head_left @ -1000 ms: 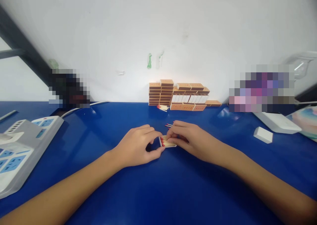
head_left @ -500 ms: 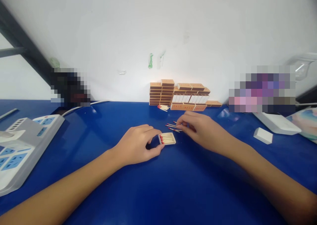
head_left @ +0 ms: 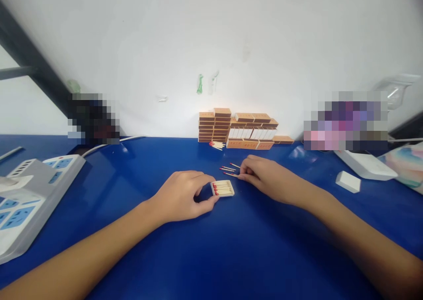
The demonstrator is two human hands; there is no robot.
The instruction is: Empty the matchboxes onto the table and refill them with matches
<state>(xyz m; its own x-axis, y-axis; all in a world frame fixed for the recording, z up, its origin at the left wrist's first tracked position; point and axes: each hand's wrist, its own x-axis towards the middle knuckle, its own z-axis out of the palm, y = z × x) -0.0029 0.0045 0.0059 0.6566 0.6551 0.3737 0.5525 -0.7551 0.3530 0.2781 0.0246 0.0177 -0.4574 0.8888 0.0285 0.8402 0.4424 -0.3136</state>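
My left hand [head_left: 187,196] grips the left end of a small white matchbox tray [head_left: 232,188], thumb at the near side and fingers at the far side. Red-headed matches [head_left: 224,187] lie side by side in this tray. Just right of it, my right hand [head_left: 266,176] is pinched at the tail end of a loose match [head_left: 230,174] on the table. Several other loose matches [head_left: 228,168] lie close to the fingertips, their red heads pointing left.
Stacked matchboxes [head_left: 214,126] stand against the wall, with a small pile of matches [head_left: 217,145] before them. A white power strip [head_left: 49,190] lies on the left of the blue table [head_left: 211,256]. At right are a white block [head_left: 348,182] and a flat white box [head_left: 366,165].
My right hand has come slightly nearer, its thumb and fingers closing at the end of the nearest loose match. My left hand keeps its grip on the tray.
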